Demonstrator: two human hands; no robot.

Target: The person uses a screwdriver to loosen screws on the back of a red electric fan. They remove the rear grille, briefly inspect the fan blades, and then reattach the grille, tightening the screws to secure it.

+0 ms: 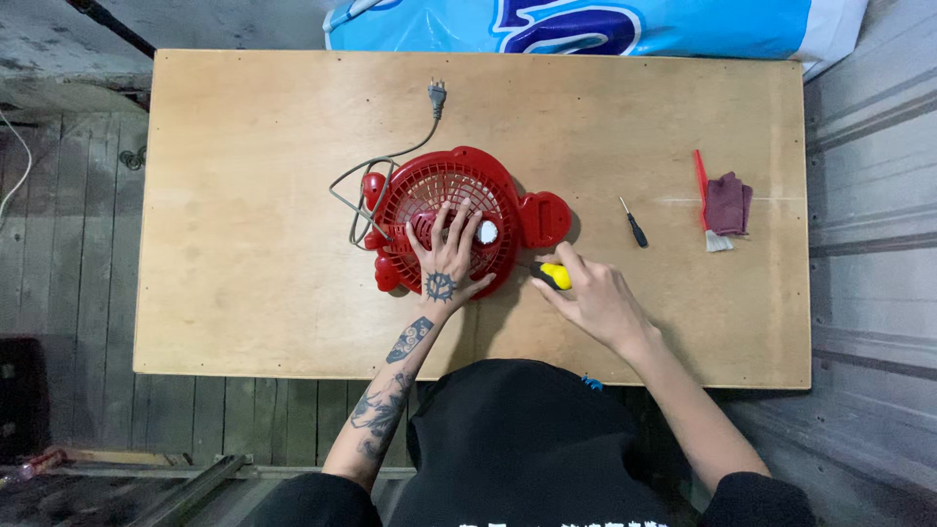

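Head view: left hand (447, 262) spread flat on red fan (451, 220), gripping nothing. Right hand (595, 298) closed around yellow-handled screwdriver (552, 275) at fan's edge, on wooden table (244, 244).

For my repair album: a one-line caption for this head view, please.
Left hand presses a red fan flat on a wooden table; right hand grips a yellow-handled screwdriver.

On a wooden table (244, 293) lies a red fan (454, 220), its grille up. The left hand (447, 259) presses flat on it; the right hand (595, 298) grips a yellow-handled screwdriver (553, 276) at its edge (tip hidden). A smaller screwdriver (634, 224), brush (705, 200) and cloth (729, 203) lie apart.
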